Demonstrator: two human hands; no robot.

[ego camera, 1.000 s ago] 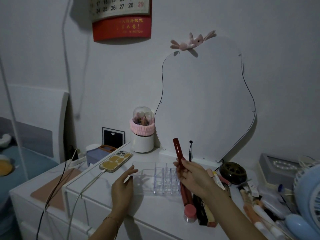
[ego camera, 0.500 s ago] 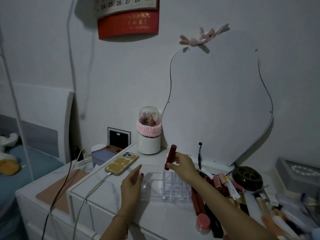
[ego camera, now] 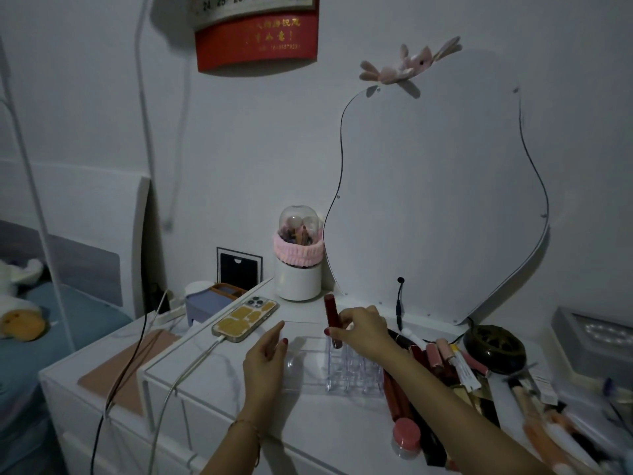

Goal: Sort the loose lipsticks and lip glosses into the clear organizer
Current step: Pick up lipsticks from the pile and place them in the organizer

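A clear organizer [ego camera: 354, 375] with small square cells and a flat tray section stands on the white dresser top. My right hand [ego camera: 359, 329] grips a dark red lip gloss tube [ego camera: 331, 311] upright, its lower end inside a back-left cell. My left hand [ego camera: 265, 358] rests open against the organizer's left side, holding nothing. A heap of loose lipsticks and glosses [ego camera: 442, 361] lies right of the organizer, partly hidden by my right forearm.
A phone [ego camera: 245, 320] on a charging cable lies left of the organizer. A white jar with a pink band [ego camera: 298, 265] and a wavy mirror [ego camera: 435, 207] stand behind. A dark round dish [ego camera: 493, 344] and a pink-capped jar [ego camera: 406, 437] sit near the heap.
My right hand carried the red tube from above the heap to the left and lowered it into a back cell. My left hand stayed by the organizer's side. The camera tilted a little.
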